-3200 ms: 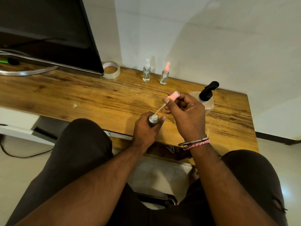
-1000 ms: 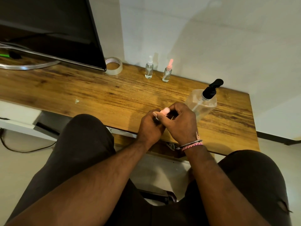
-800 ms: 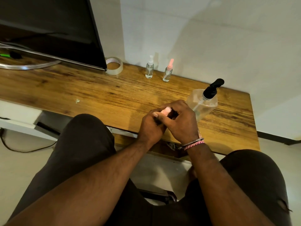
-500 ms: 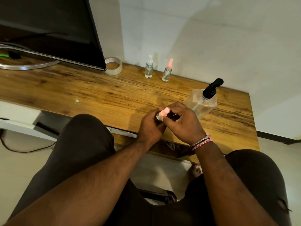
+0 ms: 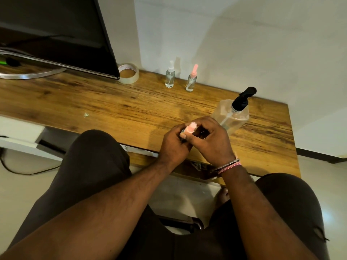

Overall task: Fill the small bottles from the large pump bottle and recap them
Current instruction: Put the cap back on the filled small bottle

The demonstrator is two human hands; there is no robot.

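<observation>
My left hand [image 5: 173, 144] grips a small bottle, whose body is almost hidden in the fist, over the near edge of the wooden desk [image 5: 116, 109]. My right hand [image 5: 210, 141] pinches the bottle's pink spray cap [image 5: 190, 127], which sits on the bottle's neck. Just behind my right hand stands the large clear pump bottle [image 5: 232, 114] with a black pump head. Two capped small bottles stand at the back by the wall: one with a white cap [image 5: 170, 76], one with a pink cap [image 5: 191, 79].
A dark monitor [image 5: 62, 32] on a curved metal stand fills the desk's back left. A roll of clear tape [image 5: 128, 73] lies beside it. A small scrap [image 5: 86, 115] lies on the wood. My knees are below the desk edge.
Three seconds ago my right hand held the pink cap with its dip tube above the open bottle. The cap now sits on the neck, and my right hand keeps shifting its grip around it.
</observation>
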